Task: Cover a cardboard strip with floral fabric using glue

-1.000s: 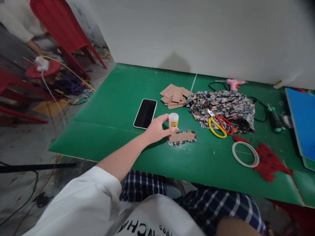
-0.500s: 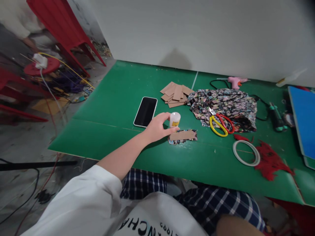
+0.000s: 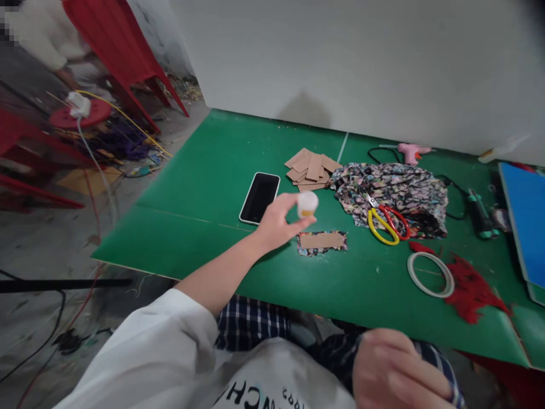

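Head view: the left hand [image 3: 276, 226] reaches forward on a straight, bare forearm, its fingers pinched around a small white glue stick [image 3: 307, 204] with a yellow label, which it holds tilted above the green table [image 3: 191, 193], just over the near end of the phone [image 3: 259, 197] and beside a cardboard strip on floral cloth [image 3: 322, 242]. The right hand [image 3: 398, 372] sits low over the lap, blurred; I cannot tell whether its fingers are curled or spread. Half a second ago the glue stick stood upright on the table with the left hand closing on it; now it is lifted clear, and the right hand has come into view. Farther back lie a pile of cardboard pieces [image 3: 313, 168], floral fabric [image 3: 392, 190] with yellow-and-red scissors [image 3: 385, 221] on it, a pink glue gun [image 3: 409, 152], a ring of tape [image 3: 430, 274] and red scraps [image 3: 474, 289]. A grey wall stands behind; red chairs [image 3: 114, 45] and cables crowd the floor to the left.
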A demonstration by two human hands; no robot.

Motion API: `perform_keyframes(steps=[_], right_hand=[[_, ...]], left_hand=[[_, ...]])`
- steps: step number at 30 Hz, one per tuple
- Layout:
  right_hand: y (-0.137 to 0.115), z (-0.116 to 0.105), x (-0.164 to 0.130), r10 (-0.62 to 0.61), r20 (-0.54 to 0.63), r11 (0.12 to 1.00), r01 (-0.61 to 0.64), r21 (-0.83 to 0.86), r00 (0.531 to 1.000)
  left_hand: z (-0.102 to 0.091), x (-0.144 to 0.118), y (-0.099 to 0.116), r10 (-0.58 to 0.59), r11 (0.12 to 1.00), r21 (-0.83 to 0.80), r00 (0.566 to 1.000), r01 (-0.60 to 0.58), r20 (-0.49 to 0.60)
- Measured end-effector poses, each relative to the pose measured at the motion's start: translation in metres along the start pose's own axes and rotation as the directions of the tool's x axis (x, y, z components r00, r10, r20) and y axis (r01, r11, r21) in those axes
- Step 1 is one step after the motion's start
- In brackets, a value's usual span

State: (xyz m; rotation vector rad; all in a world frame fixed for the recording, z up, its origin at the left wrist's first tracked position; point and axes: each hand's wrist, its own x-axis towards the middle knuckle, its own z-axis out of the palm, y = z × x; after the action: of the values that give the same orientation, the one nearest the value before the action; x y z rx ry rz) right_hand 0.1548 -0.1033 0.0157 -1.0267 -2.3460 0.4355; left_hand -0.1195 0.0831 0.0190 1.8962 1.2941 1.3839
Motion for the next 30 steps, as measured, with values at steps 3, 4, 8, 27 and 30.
perform_keyframes(steps=[3,4,8,27,30], right_hand=[[0.023,0.012,0.06,-0.116,-0.186,0.991,0.127,0.049,0.976],[0.029,0.014,0.082,-0.148,-0.273,0.982,0.174,0.071,0.951],[0.043,0.014,0.156,0.204,-0.188,0.955,-0.152,0.255,0.961],[0.064,0.04,0.197,0.453,-0.185,0.856,-0.368,0.363,0.872],[0.062,0.046,0.196,0.397,-0.199,0.9,-0.337,0.278,0.896]], left_hand=[[0.004,-0.001,0.002,0.117,0.993,-0.008,0.986,-0.117,0.117],[0.005,-0.001,0.003,0.136,0.991,-0.015,0.98,-0.135,0.149],[0.012,-0.003,0.006,0.205,0.979,-0.088,0.912,-0.185,0.356],[-0.008,0.01,-0.019,0.075,0.967,0.235,0.99,-0.102,0.119],[-0.003,0.009,-0.023,0.09,0.93,0.333,0.974,-0.157,0.208]])
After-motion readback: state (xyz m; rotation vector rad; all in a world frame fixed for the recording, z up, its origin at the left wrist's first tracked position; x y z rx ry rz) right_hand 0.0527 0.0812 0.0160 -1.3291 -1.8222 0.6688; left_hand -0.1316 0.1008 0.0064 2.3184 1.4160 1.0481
